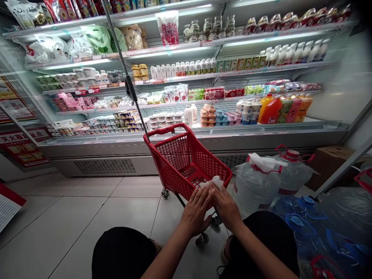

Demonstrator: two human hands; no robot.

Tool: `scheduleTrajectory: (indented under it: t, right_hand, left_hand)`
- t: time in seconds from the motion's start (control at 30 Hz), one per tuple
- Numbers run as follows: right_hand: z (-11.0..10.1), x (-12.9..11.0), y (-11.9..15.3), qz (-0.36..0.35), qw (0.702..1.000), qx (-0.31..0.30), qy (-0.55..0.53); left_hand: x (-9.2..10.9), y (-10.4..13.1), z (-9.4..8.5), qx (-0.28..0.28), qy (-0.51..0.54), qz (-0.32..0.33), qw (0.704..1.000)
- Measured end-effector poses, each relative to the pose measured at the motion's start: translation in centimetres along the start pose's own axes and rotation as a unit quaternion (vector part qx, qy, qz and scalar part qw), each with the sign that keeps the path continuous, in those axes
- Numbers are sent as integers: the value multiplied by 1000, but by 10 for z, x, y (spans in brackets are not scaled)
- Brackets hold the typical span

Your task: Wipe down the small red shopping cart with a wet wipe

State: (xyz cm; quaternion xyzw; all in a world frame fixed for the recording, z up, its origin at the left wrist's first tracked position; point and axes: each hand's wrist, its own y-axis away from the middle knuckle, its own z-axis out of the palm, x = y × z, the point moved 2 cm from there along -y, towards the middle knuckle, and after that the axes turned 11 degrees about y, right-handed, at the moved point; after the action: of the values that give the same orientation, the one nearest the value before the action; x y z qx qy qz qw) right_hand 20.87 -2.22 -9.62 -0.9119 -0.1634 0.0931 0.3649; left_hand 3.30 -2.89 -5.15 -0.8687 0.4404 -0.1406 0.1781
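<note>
A red plastic basket cart (174, 166) stands on wheels in the middle of the view, its handle towards the upper left. Both my hands meet at its near right end. My left hand (197, 211) lies over the rim with its fingers extended close together, touching a white cloth or tissue (216, 181). From the right, my right hand (225, 205) presses on the same white piece, its fingertips beside those of my left hand. Part of the white piece shows beyond the fingertips, inside the rim; the rest is hidden under the hands.
Behind the cart runs a lit refrigerated shelf (101, 151) of dairy and drinks. Large clear water jugs (255, 186) and blue bottles (302, 221) stand at the right, near a cardboard box (334, 162). A thin dark pole (119, 46) rises from the cart's handle. My knees flank my arms.
</note>
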Motion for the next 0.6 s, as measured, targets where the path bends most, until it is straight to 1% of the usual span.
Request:
scheduleTrajectory:
  t: [0.07, 0.1, 0.17, 0.23, 0.3, 0.33, 0.4, 0.43, 0.5, 0.6]
  right_hand:
    - [1, -19, 6, -19, 1000, 3, -3]
    - [0, -24, 8, -20, 1000, 6, -3]
    - [-3, -24, 9, -21, 1000, 10, -4]
    - [-9, -14, 5, -40, 999, 2, -15]
    - [-14, 0, 0, -62, 998, -13, -31]
    - [-16, 7, -2, -66, 997, -18, -36]
    - [-17, 18, -5, -51, 998, -17, -36]
    - [-16, 21, -5, -34, 999, -13, -32]
    - [-13, 20, -5, 10, 1000, -5, -17]
    - [-9, 4, -5, 48, 999, 5, 9]
  left_hand:
    - [-3, -2, 1, 1, 4, 16, 1000]
    - [-6, -3, 0, 0, 0, 27, 1000]
    - [-17, -7, -6, -5, -18, 47, 999]
    - [-35, -12, -15, -5, -40, 40, 998]
    - [-56, -16, -26, 18, -57, -12, 998]
    - [-65, -17, -31, 24, -62, -30, 997]
    - [-76, -19, -34, 25, -65, -39, 997]
    - [-78, -20, -34, 27, -64, -41, 997]
    - [-75, -23, -30, 34, -57, -51, 996]
    - [-63, -27, -21, 53, -51, -71, 995]
